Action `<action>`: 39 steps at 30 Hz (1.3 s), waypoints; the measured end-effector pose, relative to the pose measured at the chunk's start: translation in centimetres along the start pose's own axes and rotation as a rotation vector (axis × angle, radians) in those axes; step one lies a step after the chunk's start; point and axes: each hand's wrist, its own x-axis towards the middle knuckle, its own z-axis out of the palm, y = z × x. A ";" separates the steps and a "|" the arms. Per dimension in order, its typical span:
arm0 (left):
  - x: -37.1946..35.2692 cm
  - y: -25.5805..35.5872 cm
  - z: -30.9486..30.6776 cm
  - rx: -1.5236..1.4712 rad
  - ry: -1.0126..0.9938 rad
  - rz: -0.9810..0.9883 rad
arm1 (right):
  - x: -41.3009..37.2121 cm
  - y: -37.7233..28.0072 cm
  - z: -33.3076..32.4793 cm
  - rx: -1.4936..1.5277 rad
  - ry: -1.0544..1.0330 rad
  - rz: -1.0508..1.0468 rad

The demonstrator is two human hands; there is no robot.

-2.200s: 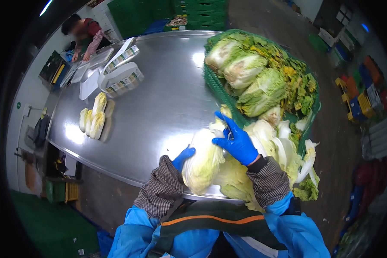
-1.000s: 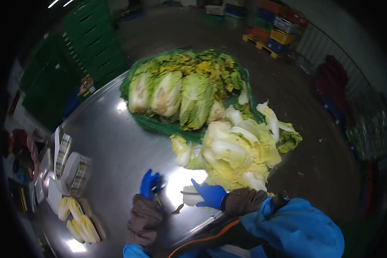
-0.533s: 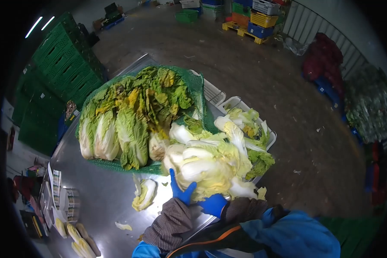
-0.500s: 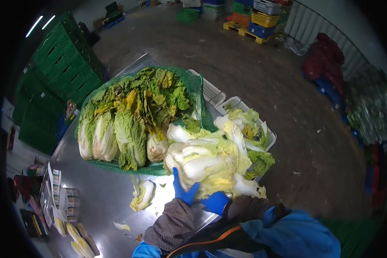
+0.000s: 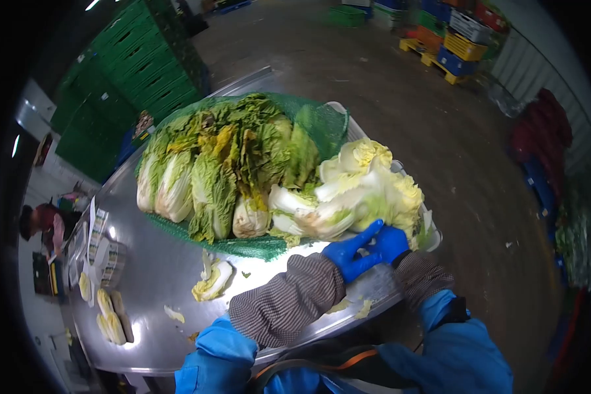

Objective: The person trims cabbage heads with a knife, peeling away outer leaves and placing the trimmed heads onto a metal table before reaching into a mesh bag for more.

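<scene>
My left hand (image 5: 353,255), in a blue glove, is at the near side of a heap of pale Chinese cabbage leaves (image 5: 348,197), fingers apart and nothing visible between them. Right beside it is my right hand (image 5: 392,244), also gloved, close to the heap's lower right part. Its fingers are partly hidden. Several whole Chinese cabbages (image 5: 207,190) with yellowed, wilted tops lie in a row in a green net bag (image 5: 256,248) to the left. Behind and beside the leaves shows the rim of a white crate (image 5: 433,241).
The metal table (image 5: 157,262) carries a cut cabbage piece (image 5: 213,282), label rolls (image 5: 108,262) and small pale cabbages (image 5: 110,322). Green crates (image 5: 144,65) are stacked at far left. A person (image 5: 43,226) is at the left edge. Dark red sacks (image 5: 542,131) stand at right.
Both hands have moved right and slightly up, and the pale leaves have shifted right toward the white crate. The table's near right corner, formerly covered, now shows. The view has turned.
</scene>
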 end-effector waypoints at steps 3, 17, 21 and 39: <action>-3.6 -3.3 -0.8 -0.378 0.352 0.084 | 1.8 2.5 -1.9 0.243 0.293 0.010; -1.8 -13.2 -13.2 -0.389 0.739 -0.108 | 16.2 -1.5 -1.9 1.095 0.609 -0.061; 7.3 -14.8 -17.0 -0.099 0.683 -0.273 | 16.3 -8.4 -4.2 1.424 0.119 0.198; 18.4 -17.4 -21.6 0.250 0.397 -0.582 | 14.4 -5.4 1.6 1.332 0.432 0.179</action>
